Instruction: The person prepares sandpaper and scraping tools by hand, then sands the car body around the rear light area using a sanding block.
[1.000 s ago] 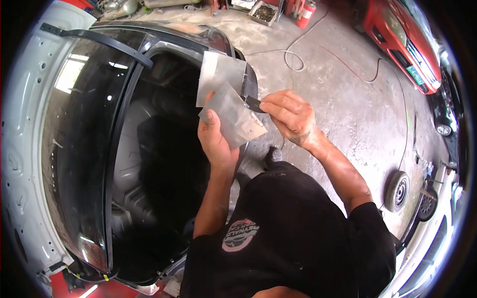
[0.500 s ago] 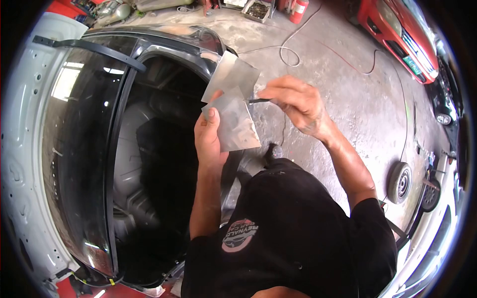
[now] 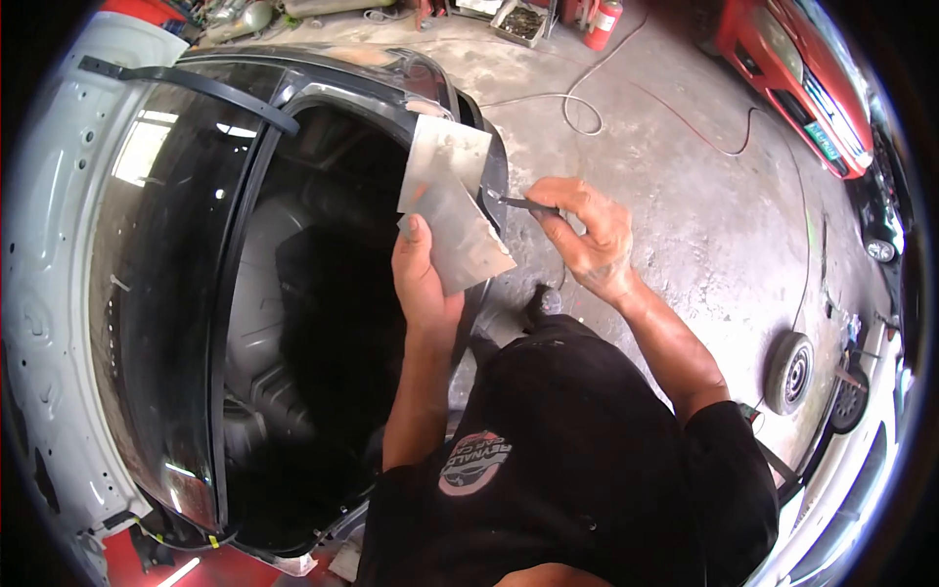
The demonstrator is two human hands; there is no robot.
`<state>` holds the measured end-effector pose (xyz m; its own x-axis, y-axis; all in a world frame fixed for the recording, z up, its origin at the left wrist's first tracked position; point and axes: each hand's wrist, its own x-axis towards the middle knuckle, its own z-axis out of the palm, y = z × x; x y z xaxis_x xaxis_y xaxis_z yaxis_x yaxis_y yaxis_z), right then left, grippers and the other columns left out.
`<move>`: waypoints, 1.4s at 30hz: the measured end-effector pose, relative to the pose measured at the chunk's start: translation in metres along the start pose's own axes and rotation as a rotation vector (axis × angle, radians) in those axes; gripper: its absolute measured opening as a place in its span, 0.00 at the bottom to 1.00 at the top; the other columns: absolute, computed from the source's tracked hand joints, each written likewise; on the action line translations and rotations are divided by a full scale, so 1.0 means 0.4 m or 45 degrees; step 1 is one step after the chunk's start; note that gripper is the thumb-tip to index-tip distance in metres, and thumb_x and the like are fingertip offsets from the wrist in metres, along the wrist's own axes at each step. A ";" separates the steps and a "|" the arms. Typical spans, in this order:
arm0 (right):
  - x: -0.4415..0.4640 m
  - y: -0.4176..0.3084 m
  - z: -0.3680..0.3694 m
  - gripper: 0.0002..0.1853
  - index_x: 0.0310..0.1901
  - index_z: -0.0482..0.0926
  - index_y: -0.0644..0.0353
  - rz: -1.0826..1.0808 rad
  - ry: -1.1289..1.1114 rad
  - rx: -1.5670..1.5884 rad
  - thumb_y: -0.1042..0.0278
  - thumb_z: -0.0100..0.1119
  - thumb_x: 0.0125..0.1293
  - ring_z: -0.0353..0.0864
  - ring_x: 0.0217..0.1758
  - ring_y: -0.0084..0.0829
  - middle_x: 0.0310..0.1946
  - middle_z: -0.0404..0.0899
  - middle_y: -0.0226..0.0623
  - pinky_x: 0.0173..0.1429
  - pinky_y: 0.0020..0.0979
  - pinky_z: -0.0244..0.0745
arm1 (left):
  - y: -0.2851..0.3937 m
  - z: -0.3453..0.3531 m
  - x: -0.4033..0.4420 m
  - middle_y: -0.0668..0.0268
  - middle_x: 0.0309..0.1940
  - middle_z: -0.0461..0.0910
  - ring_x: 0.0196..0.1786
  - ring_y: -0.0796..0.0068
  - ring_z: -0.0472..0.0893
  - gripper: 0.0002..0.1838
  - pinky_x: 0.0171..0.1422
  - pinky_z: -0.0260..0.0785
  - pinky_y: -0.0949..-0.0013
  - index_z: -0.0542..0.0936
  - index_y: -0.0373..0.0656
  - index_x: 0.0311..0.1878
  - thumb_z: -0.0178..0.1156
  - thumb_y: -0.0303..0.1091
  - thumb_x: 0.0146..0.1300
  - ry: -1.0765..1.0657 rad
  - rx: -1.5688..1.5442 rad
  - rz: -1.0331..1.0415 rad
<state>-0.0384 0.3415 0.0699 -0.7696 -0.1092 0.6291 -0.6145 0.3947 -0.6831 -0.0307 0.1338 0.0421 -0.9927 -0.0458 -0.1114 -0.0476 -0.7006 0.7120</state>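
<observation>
My left hand (image 3: 423, 269) grips two thin, flat grey metal plates between thumb and fingers. One plate (image 3: 445, 147) points up and away. The other plate (image 3: 465, 240) overlaps it, angles down to the right, and has pale, smeared patches along its right edge. My right hand (image 3: 592, 235) pinches a slim dark-handled tool (image 3: 528, 204). Its light tip lies beside the plates' right edge; whether it touches them I cannot tell.
A dark car body (image 3: 323, 73) with an open rear opening stands on the left, beside a raised whitish panel (image 3: 49, 254). A hose (image 3: 577, 96) loops over the concrete floor (image 3: 675, 254). On the right are a loose wheel (image 3: 788, 374) and a red car (image 3: 797, 73).
The plates have tilted in my left hand, the lower one swinging its bottom edge up and right. My right hand has shifted slightly down, still holding the tool.
</observation>
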 end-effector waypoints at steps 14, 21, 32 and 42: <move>-0.033 0.061 -0.057 0.14 0.54 0.84 0.64 0.678 -0.144 0.163 0.78 0.59 0.68 0.86 0.49 0.35 0.48 0.85 0.41 0.53 0.33 0.81 | 0.015 0.014 -0.017 0.57 0.62 0.79 0.59 0.68 0.82 0.32 0.66 0.74 0.61 0.68 0.34 0.74 0.55 0.50 0.79 -0.088 0.024 0.006; 0.011 0.071 -0.026 0.21 0.62 0.81 0.68 0.822 -0.239 0.550 0.78 0.58 0.67 0.81 0.43 0.24 0.43 0.87 0.37 0.53 0.28 0.76 | -0.016 0.031 -0.023 0.56 0.64 0.78 0.62 0.66 0.81 0.30 0.68 0.74 0.60 0.68 0.34 0.74 0.54 0.47 0.80 -0.196 0.079 -0.084; -0.061 0.229 0.047 0.17 0.56 0.82 0.67 1.133 -0.016 0.821 0.76 0.65 0.66 0.77 0.35 0.17 0.42 0.86 0.32 0.41 0.22 0.71 | 0.060 -0.102 -0.026 0.60 0.55 0.81 0.56 0.63 0.82 0.25 0.62 0.75 0.59 0.75 0.36 0.66 0.50 0.49 0.82 0.207 0.116 0.107; -0.467 0.400 0.421 0.14 0.49 0.83 0.64 1.666 -0.432 0.657 0.77 0.70 0.61 0.85 0.32 0.24 0.32 0.86 0.34 0.36 0.26 0.79 | 0.137 -0.256 -0.146 0.60 0.55 0.81 0.54 0.64 0.84 0.26 0.61 0.78 0.59 0.73 0.36 0.66 0.57 0.49 0.78 0.576 0.203 0.251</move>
<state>-0.0222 0.2715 -0.2194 -0.7768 -0.1702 -0.6064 0.6124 0.0205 -0.7903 0.0359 0.0251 0.0167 -0.8389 -0.4941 -0.2283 0.0843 -0.5323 0.8424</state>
